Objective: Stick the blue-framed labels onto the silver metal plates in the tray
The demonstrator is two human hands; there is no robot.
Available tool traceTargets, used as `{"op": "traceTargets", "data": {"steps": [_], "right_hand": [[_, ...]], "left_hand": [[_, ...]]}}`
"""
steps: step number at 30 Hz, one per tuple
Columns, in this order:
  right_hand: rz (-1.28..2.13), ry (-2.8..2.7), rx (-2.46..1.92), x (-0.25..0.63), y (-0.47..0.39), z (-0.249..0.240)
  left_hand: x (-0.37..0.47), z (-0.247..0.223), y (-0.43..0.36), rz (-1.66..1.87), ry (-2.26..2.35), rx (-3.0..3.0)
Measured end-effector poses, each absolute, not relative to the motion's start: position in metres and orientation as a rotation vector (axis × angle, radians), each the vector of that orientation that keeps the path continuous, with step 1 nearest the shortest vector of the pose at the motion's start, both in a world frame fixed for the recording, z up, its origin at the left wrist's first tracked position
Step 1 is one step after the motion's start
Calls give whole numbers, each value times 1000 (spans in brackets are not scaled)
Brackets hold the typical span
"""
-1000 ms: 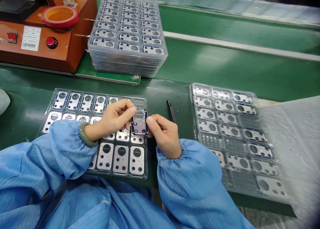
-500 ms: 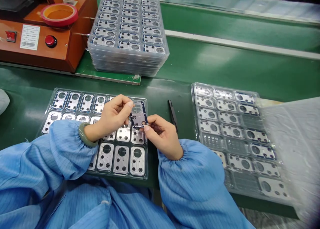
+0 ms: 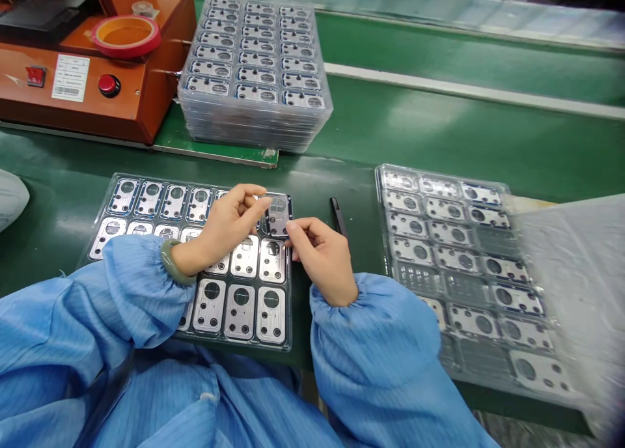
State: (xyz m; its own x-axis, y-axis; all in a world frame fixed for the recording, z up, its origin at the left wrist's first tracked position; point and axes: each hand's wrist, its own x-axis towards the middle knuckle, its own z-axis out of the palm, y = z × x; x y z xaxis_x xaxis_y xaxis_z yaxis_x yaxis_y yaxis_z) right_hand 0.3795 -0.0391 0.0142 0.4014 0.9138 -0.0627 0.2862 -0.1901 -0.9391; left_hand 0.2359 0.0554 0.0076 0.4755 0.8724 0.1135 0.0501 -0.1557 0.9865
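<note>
Between thumb and fingers, my right hand (image 3: 325, 259) holds a small flat metal plate (image 3: 278, 217) with a dark rim and round holes by its lower right corner. My left hand (image 3: 229, 221) is at the plate's upper left, thumb and forefinger close together. Whether something thin is pinched there I cannot make out. Below both hands lies a clear plastic tray (image 3: 288, 305) with rows of similar silver plates; my left hand and sleeve hide part of it. The held plate is over the tray's upper right corner.
A slim black tool (image 3: 338, 217) lies right of my right hand. Farther right is another plastic tray (image 3: 383, 239), partly filled with plates, beside a translucent sheet (image 3: 576, 266). Behind stand stacked trays (image 3: 254, 119) and an orange machine (image 3: 124, 112) carrying a red tape roll (image 3: 153, 41).
The plate has moved slightly up and right, lower over the tray, and stands straighter. My right hand has shifted up with it; the left fingertips have moved slightly right. The view has shifted slightly.
</note>
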Motion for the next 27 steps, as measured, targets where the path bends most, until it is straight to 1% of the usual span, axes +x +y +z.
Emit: {"op": "traceTargets", "data": {"steps": [3,8,16,20,22,24,27], "right_hand": [[751,-993,-1836,381,-32,10],[612,-1094,-2029,381,-26,7],[547,-1190,-1995,389,-26,1],[558,-1212,-1978,393,-24,0],[584,-1223,-1972,396,-22,2],[602,-1184,-2028,398,-19,3],[631,-1135,-2113,401,-15,5]], "left_hand": [[237,7,57,967,839,1504],[237,6,56,969,737,1521],[238,14,59,1073,618,1573],[232,38,59,1140,626,1613],[224,56,59,1115,636,1679],[212,75,59,1071,641,1791],[187,100,56,1128,639,2022]]}}
